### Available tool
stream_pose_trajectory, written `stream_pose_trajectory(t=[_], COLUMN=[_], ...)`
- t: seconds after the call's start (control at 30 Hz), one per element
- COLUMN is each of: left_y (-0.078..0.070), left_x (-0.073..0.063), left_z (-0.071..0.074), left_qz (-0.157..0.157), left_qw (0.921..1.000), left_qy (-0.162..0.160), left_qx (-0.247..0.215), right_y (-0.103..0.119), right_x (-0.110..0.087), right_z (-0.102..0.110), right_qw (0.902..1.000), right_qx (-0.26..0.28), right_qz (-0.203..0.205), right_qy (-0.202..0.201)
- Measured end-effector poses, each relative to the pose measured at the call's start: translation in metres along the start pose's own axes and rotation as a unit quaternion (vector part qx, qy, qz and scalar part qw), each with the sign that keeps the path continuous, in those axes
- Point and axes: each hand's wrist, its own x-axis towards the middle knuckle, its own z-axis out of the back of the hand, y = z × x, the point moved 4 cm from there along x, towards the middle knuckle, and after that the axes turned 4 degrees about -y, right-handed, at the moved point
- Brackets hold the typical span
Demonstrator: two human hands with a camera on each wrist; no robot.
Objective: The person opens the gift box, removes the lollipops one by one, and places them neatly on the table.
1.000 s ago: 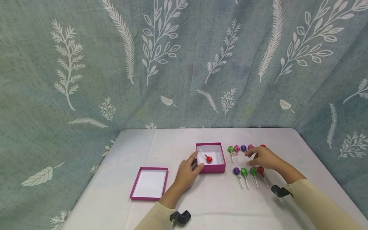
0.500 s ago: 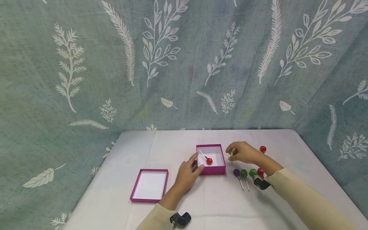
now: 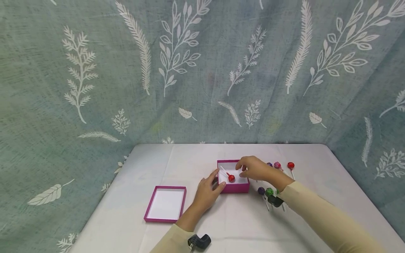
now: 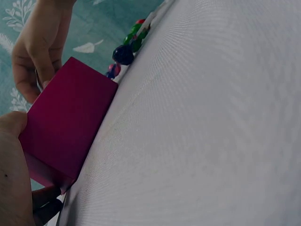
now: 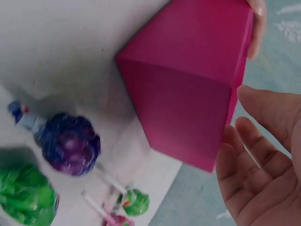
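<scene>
A magenta box (image 3: pixel 235 188), white inside, stands uncovered on the table with a red lollipop (image 3: pixel 231 178) lying in it. My left hand (image 3: pixel 206 191) holds the box's left side, thumb at the front and fingers along the side. Over the box's right rim reaches my right hand (image 3: pixel 257 169), its fingers bent down into the opening. In the right wrist view the box wall hides some of its fingertips, so whether they pinch anything does not show. A green lollipop (image 5: pixel 136 202) and a pink lollipop (image 5: pixel 117 221) lie just beside the box.
The magenta-rimmed lid (image 3: pixel 165 203) lies inside-up at the left. To the right, a red lollipop (image 3: pixel 290 165), a pink lollipop (image 3: pixel 277 164) and a blue lollipop (image 3: pixel 269 164) form a back row. A purple lollipop (image 3: pixel 261 190) and a green lollipop (image 3: pixel 269 192) lie nearer.
My right hand has moved left from among the lollipops, past the green one beside the box, to over the box's right rim. My left hand stays on the box.
</scene>
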Motion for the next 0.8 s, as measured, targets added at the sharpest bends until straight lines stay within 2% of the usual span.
stream_pose_trajectory(t=[0.23, 0.5, 0.63, 0.8], left_y=[-0.001, -0.002, -0.002, -0.003], left_x=[-0.001, -0.002, -0.001, -0.001], left_z=[0.002, 0.003, 0.003, 0.002], left_qz=[-0.005, 0.0, -0.003, -0.003], left_qw=[1.0, 1.0, 1.0, 1.0], left_qy=[-0.003, 0.0, -0.001, 0.0], left_qx=[-0.005, -0.004, -0.002, -0.001], right_y=[0.011, 0.021, 0.023, 0.023], right_x=[0.012, 0.017, 0.023, 0.028], right_z=[-0.013, -0.022, -0.027, -0.035], right_qw=[0.999, 0.9993, 0.9981, 0.9962], right_qx=[-0.028, -0.024, -0.048, -0.066], right_qz=[0.036, 0.025, 0.035, 0.04], right_qy=[0.006, 0.014, 0.013, 0.042])
